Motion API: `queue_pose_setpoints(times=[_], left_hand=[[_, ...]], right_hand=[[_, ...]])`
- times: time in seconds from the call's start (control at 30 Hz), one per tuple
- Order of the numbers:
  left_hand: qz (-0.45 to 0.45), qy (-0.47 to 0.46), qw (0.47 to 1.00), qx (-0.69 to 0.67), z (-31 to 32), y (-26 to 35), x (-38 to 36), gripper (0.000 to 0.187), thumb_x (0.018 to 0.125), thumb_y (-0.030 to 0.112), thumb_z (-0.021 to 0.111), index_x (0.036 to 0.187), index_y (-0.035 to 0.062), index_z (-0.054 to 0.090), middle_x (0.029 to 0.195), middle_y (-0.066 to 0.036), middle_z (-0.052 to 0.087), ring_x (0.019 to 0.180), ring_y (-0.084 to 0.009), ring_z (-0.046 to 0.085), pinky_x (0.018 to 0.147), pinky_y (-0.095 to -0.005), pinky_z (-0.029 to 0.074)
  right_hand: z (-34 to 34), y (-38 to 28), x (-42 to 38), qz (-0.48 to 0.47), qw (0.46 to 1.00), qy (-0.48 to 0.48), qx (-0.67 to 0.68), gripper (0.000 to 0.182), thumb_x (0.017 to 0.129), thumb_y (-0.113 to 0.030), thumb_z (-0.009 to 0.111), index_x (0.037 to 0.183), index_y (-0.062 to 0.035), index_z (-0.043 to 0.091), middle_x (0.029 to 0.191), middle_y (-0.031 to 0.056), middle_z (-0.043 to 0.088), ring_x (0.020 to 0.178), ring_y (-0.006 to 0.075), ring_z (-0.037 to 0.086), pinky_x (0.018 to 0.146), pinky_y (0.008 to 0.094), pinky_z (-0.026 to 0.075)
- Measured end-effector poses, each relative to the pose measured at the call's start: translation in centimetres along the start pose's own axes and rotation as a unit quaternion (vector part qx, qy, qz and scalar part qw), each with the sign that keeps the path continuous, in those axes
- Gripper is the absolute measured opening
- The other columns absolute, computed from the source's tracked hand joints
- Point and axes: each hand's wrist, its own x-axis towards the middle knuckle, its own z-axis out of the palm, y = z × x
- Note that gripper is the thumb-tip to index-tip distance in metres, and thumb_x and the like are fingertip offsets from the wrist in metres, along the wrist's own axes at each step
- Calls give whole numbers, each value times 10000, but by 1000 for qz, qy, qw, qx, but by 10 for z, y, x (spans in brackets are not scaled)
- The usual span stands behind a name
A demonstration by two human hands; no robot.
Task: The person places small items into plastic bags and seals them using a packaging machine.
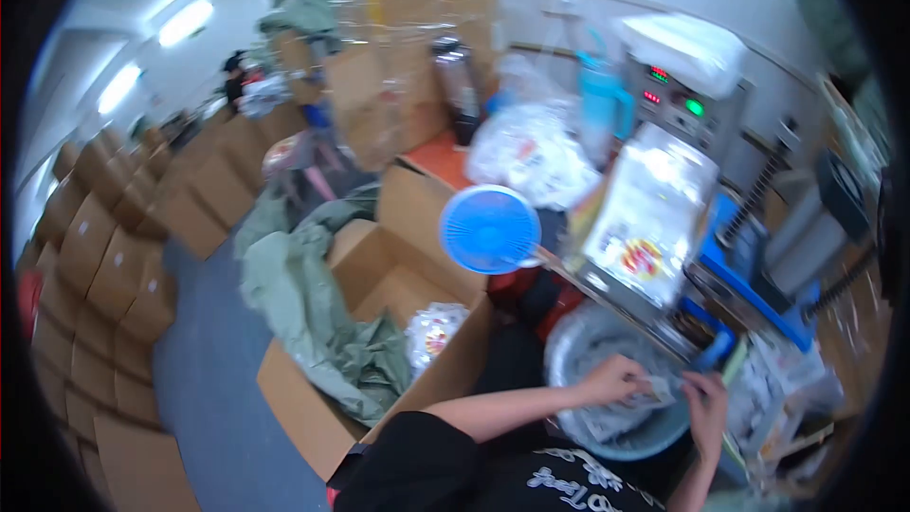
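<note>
Small clear packet [654, 393] above the round tub [627, 452], between your hands: your left hand [614, 382] pinches it; its long axis points roughly toward your right hand [704, 400], close by, fingers bent, grip unclear.

Packing workshop/whse: stacked cartons [104, 256]; sealing m/c [682, 114] w/ lit displays.

Two bare hands [611, 382], one basin [654, 443], one blue fan [489, 229], one teal jug [601, 106], one dark bottle [460, 90].

carton [462, 346]: top open | basin [616, 450]: machine edge [621, 311] apparently overhangs far rim
</note>
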Motion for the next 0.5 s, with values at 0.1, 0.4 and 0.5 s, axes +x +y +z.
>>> queue_pose_setpoints(times=[0.1, 0.4, 0.5], left_hand=[[-70, -98, 991, 51, -10, 5, -4, 244, 830, 255, 696, 866, 15, 714, 728, -115, 691, 636, -145, 651, 601, -316, 495], [-191, -17, 967, -165, 13, 25, 46, 286, 870, 228, 693, 900, -56, 705, 792, -84, 698, 720, -93, 622, 606, -267, 490], [-238, -18, 934, -267, 20, 47, 65, 259, 879, 166, 669, 989, -69, 672, 904, -124, 695, 762, -160, 666, 650, -292, 532]], right_hand=[[-3, 0, -2, -28, 996, -84, -17, 203, 789, -77, 652, 979, -34, 705, 877, 128, 666, 851, 293, 559, 784, 381, 438], [-35, 29, -3, 77, 983, 163, 22, 338, 858, -104, 646, 1184, -26, 605, 1081, 149, 645, 983, 275, 617, 780, 345, 505], [-56, 66, -8, 101, 972, 192, -89, 314, 884, -102, 621, 1188, -29, 603, 1080, 145, 629, 971, 253, 618, 706, 319, 528]])
